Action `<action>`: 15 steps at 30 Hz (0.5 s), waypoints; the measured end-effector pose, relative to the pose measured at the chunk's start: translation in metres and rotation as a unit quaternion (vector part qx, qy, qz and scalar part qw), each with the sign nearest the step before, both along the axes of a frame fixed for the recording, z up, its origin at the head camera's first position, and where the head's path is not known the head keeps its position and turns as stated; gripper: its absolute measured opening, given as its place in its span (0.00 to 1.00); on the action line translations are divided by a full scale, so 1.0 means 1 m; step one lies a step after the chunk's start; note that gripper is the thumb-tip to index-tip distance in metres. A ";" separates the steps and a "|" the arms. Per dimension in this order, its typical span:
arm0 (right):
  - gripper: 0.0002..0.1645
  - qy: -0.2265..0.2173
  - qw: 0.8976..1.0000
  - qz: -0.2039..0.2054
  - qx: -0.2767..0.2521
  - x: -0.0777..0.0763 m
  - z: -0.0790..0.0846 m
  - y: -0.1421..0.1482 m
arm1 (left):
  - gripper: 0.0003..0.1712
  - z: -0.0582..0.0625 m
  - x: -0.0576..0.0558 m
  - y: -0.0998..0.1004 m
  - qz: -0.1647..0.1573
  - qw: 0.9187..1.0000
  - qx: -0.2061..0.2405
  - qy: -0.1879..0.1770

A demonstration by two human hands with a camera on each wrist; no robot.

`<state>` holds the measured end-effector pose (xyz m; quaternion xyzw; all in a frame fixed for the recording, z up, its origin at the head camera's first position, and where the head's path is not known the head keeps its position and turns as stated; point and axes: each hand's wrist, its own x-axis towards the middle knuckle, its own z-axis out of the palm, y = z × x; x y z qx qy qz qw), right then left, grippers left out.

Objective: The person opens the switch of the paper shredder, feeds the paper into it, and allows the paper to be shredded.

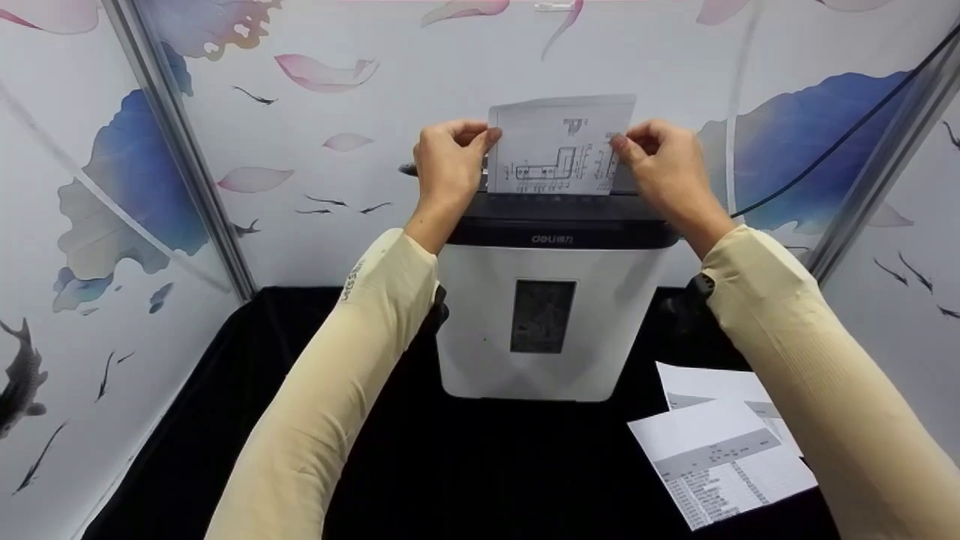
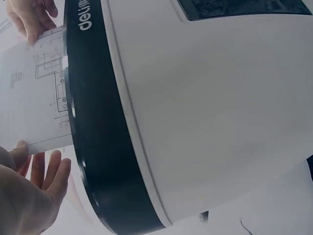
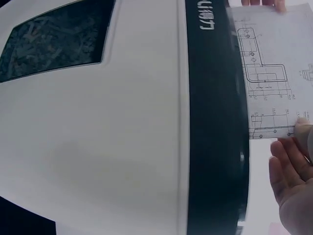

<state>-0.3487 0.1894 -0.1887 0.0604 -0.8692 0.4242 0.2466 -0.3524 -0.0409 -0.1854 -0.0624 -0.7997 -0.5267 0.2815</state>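
A white paper sheet printed with black line drawings stands nearly upright at the black top of a white, box-shaped shredder. Its lower edge meets that top; how far it sits inside cannot be told, since the front rim hides that edge in both wrist views. The left hand pinches the sheet's left edge between thumb and fingers, and the right hand's grip pinches the right edge likewise, so both grips are closed on the same paper.

The shredder's front has a dark rectangular window, with pale scraps visible behind it. It stands on a black-draped bench. To its right, nearer the wearer, lie loose white printed papers, overlapping, and the right cream sleeve covers part of them. A thin black cable slants across the back at right, before white panels painted with petals and fish.

Counted: one held sheet, one shredder, one window, at least two loose papers, one cable, two hands, two cream sleeves, two grey metal posts.
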 end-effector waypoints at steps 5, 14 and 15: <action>0.17 0.016 1.000 -0.009 -0.003 0.001 -0.006 0.000 | 0.12 -0.003 0.001 -0.002 -0.012 1.000 0.016 -0.002; 0.16 0.050 0.998 -0.024 -0.012 0.003 -0.018 0.001 | 0.13 -0.011 0.007 -0.002 -0.027 0.999 0.014 -0.010; 0.17 0.051 0.998 -0.025 -0.012 0.003 -0.020 0.001 | 0.13 -0.012 0.007 -0.002 -0.024 1.000 0.014 -0.008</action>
